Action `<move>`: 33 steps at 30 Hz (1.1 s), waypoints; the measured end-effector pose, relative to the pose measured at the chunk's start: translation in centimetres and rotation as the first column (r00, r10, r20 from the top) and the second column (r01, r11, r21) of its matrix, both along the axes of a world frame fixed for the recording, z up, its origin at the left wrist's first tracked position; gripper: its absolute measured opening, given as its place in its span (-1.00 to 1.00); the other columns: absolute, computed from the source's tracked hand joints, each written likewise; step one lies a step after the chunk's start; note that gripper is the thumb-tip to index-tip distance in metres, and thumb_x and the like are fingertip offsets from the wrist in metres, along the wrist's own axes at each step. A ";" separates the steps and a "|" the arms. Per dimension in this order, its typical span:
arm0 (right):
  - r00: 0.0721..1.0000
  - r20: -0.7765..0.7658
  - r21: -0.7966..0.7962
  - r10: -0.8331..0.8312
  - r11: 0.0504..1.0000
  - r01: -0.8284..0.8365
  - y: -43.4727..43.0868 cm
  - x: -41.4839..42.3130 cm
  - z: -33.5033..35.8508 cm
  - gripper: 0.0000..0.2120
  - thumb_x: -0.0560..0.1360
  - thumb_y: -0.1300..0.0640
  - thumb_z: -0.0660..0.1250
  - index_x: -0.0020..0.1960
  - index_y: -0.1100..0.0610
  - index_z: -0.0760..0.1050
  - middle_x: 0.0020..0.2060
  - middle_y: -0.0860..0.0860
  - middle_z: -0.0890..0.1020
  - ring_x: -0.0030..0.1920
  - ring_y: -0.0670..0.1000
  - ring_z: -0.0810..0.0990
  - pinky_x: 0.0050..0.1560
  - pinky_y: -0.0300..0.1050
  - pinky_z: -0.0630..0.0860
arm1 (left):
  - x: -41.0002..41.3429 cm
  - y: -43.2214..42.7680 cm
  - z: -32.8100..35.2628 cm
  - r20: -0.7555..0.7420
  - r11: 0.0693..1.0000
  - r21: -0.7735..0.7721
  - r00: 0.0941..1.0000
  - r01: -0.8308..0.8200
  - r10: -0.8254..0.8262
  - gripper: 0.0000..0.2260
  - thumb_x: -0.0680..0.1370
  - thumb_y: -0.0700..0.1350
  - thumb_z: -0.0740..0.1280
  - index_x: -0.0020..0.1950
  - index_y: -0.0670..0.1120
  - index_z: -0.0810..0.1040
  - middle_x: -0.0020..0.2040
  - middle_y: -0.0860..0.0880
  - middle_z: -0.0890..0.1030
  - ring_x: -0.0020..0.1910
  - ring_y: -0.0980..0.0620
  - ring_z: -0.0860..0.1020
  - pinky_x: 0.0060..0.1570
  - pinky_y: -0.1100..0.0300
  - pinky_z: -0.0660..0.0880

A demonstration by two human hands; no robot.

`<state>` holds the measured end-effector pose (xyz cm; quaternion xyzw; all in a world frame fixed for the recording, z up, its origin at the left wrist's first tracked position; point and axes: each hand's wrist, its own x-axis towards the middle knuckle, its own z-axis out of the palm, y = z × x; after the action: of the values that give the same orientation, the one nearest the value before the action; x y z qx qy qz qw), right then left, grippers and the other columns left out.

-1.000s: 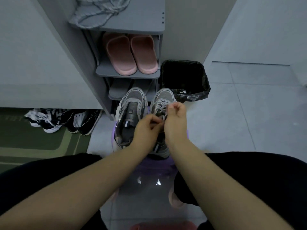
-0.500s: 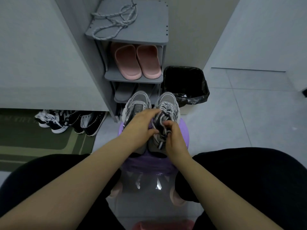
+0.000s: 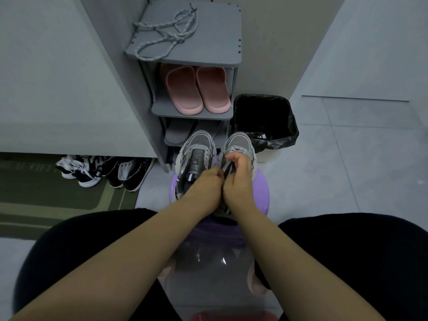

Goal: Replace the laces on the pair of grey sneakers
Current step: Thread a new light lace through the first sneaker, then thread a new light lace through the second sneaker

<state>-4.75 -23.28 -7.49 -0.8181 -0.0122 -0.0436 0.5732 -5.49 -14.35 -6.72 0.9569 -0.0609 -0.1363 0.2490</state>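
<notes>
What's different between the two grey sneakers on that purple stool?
The left sneaker shows a bare tongue with no lace, while the right sneaker has pale lace across its front. The left sneaker's front lies untouched, but the left hand and right hand both pinch at the right sneaker's lacing. Both are grey, side by side, toes pointing away, on the purple stool.

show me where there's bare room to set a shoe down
Free: the floor tiles right of the purple stool and black bin; the right half of the top shelf, beside the loose laces. Crowded: the stool top, filled by the grey sneakers, left hand and right hand.
</notes>
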 end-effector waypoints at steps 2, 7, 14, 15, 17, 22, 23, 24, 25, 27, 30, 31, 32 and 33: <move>0.992 -0.008 -0.081 0.122 0.989 -0.122 -0.7 0.6 0.2 -0.56 0.30 0.46 0.03 0.12 0.26 0.42 0.08 0.07 0.42 0.08 -0.11 0.38 0.13 -0.55 0.21 | 0.2 0.3 -0.2 -0.024 0.996 0.046 0.997 0.080 -0.079 -0.77 0.56 -0.22 0.16 0.16 -0.23 0.49 0.20 -0.16 0.41 0.22 -0.11 0.38 0.06 0.27 0.26; 0.994 0.005 -0.333 0.106 0.938 -0.098 -4.0 -0.9 -1.1 -0.65 0.33 0.42 0.33 0.09 0.21 0.50 0.12 0.08 0.43 0.11 -0.11 0.29 0.15 -0.41 0.18 | 1.3 2.5 0.2 -0.064 0.946 0.034 0.946 0.322 -0.319 -0.72 0.52 -0.22 0.26 0.19 0.03 0.43 0.20 -0.03 0.41 0.16 -0.02 0.44 0.13 0.19 0.37; 0.977 -0.211 -0.165 -0.039 0.986 0.003 -4.8 -1.5 -0.9 -0.69 0.40 0.31 0.42 -0.25 -0.07 0.42 -0.26 0.02 0.51 -0.32 -0.23 0.48 -0.25 -0.44 0.39 | 1.7 2.0 0.0 0.081 0.905 0.322 0.944 0.279 -0.320 -0.84 0.55 -0.16 0.18 0.11 -0.09 0.45 0.09 -0.06 0.55 0.14 -0.05 0.42 0.08 0.15 0.33; 0.978 -0.201 -0.153 -0.048 0.988 0.017 -4.8 -1.6 -0.8 -0.72 0.42 0.31 0.40 -0.25 -0.04 0.45 -0.23 0.04 0.54 -0.30 -0.26 0.50 -0.24 -0.48 0.40 | 1.8 2.1 -0.3 0.100 0.896 0.340 0.937 0.284 -0.335 -0.83 0.55 -0.14 0.18 0.10 -0.08 0.47 0.07 -0.05 0.57 0.12 -0.05 0.43 0.08 0.16 0.31; 0.975 -0.213 -0.105 -0.054 0.994 0.032 -4.8 -1.7 -0.3 -0.79 0.45 0.28 0.38 -0.24 0.00 0.48 -0.18 0.05 0.56 -0.28 -0.29 0.54 -0.21 -0.52 0.41 | 1.9 2.3 -0.2 0.136 0.922 0.283 0.940 0.265 -0.312 -0.83 0.55 -0.13 0.19 0.08 -0.06 0.53 0.04 -0.03 0.59 0.09 -0.03 0.44 0.08 0.19 0.29; 0.961 -0.275 -0.110 -0.008 0.994 -0.023 -4.5 -1.6 -0.6 -0.72 0.35 0.29 0.48 -0.26 -0.04 0.47 -0.14 0.03 0.54 -0.22 -0.13 0.57 -0.16 -0.44 0.48 | 1.5 1.3 1.3 -0.005 0.889 -0.448 0.995 -0.096 0.105 -0.92 0.47 -0.27 0.34 -0.08 -0.12 0.56 -0.12 -0.04 0.59 -0.16 0.09 0.53 -0.15 0.41 0.40; 0.956 -0.292 -0.153 -0.010 0.988 -0.036 -4.5 -1.5 -0.7 -0.72 0.34 0.29 0.49 -0.28 -0.04 0.47 -0.16 0.04 0.53 -0.26 -0.11 0.54 -0.20 -0.44 0.46 | 1.4 0.9 1.3 -0.073 0.834 -0.533 0.990 -0.144 0.124 -0.90 0.46 -0.29 0.35 -0.13 -0.09 0.55 -0.17 -0.01 0.60 -0.21 0.13 0.54 -0.18 0.43 0.43; 0.946 -0.323 -0.170 -0.013 0.984 -0.044 -4.6 -1.2 -0.6 -0.73 0.33 0.28 0.50 -0.30 -0.02 0.48 -0.19 0.06 0.54 -0.30 -0.09 0.52 -0.24 -0.43 0.44 | 1.3 0.4 1.0 -0.125 0.799 -0.576 0.985 -0.172 0.122 -0.86 0.45 -0.30 0.36 -0.18 -0.06 0.53 -0.21 0.02 0.60 -0.23 0.14 0.55 -0.19 0.43 0.46; 0.935 -0.354 -0.209 -0.016 0.976 -0.063 -4.6 -0.9 -0.5 -0.76 0.33 0.26 0.50 -0.33 0.01 0.50 -0.25 0.07 0.54 -0.33 -0.06 0.50 -0.27 -0.39 0.42 | 1.2 0.1 0.7 -0.154 0.786 -0.588 0.981 -0.190 0.122 -0.85 0.44 -0.29 0.37 -0.20 -0.04 0.52 -0.24 0.03 0.60 -0.24 0.14 0.56 -0.18 0.41 0.48; 0.910 -0.415 -0.337 0.013 0.926 -0.167 -4.9 0.0 0.1 -0.88 0.32 0.22 0.50 -0.33 0.15 0.57 -0.34 0.09 0.55 -0.33 -0.02 0.48 -0.27 -0.24 0.38 | 1.1 -0.3 0.3 -0.139 0.805 -0.562 0.981 -0.188 0.132 -0.89 0.44 -0.28 0.38 -0.20 -0.08 0.56 -0.24 0.03 0.60 -0.23 0.10 0.57 -0.17 0.42 0.47; 0.822 -0.559 -0.338 0.106 0.876 -0.343 -5.9 1.9 2.1 -0.92 0.31 0.30 0.48 -0.28 0.14 0.63 -0.34 0.08 0.61 -0.23 0.01 0.58 -0.09 -0.17 0.50 | 1.7 -0.1 0.0 -0.052 0.937 -0.348 0.999 -0.033 0.016 -0.91 0.48 -0.22 0.33 -0.06 -0.13 0.62 -0.11 -0.05 0.63 -0.08 0.00 0.57 -0.09 0.35 0.42; 0.811 -0.574 -0.325 0.118 0.876 -0.357 -6.2 2.7 3.2 -0.87 0.31 0.32 0.47 -0.30 0.11 0.62 -0.33 0.07 0.62 -0.22 0.00 0.59 -0.05 -0.14 0.51 | 1.9 0.0 -0.1 -0.040 0.973 -0.223 0.997 0.052 -0.062 -0.86 0.50 -0.16 0.31 0.01 -0.10 0.62 -0.04 -0.09 0.62 0.00 -0.03 0.55 0.00 0.26 0.41; 0.826 -0.551 -0.331 0.121 0.877 -0.349 -6.4 3.7 4.4 -0.84 0.33 0.32 0.46 -0.31 0.08 0.59 -0.33 0.05 0.62 -0.26 -0.03 0.58 -0.08 -0.19 0.51 | 2.0 0.0 0.0 -0.043 0.986 -0.098 0.989 0.134 -0.138 -0.82 0.52 -0.12 0.27 0.06 -0.07 0.62 0.02 -0.12 0.60 0.07 -0.07 0.51 0.08 0.18 0.40; 0.858 -0.497 -0.350 0.127 0.876 -0.332 -6.2 4.9 5.8 -0.85 0.35 0.31 0.45 -0.29 0.08 0.58 -0.33 0.01 0.61 -0.31 -0.12 0.56 -0.15 -0.31 0.48 | 2.1 -0.1 0.2 -0.052 0.977 0.012 0.976 0.212 -0.211 -0.78 0.54 -0.10 0.24 0.11 -0.05 0.60 0.06 -0.13 0.58 0.12 -0.10 0.48 0.12 0.12 0.38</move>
<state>0.14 -29.47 -1.67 -0.9016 0.0146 0.2252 0.3691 -3.38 -14.45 -6.50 0.9434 -0.1551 -0.1867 0.2261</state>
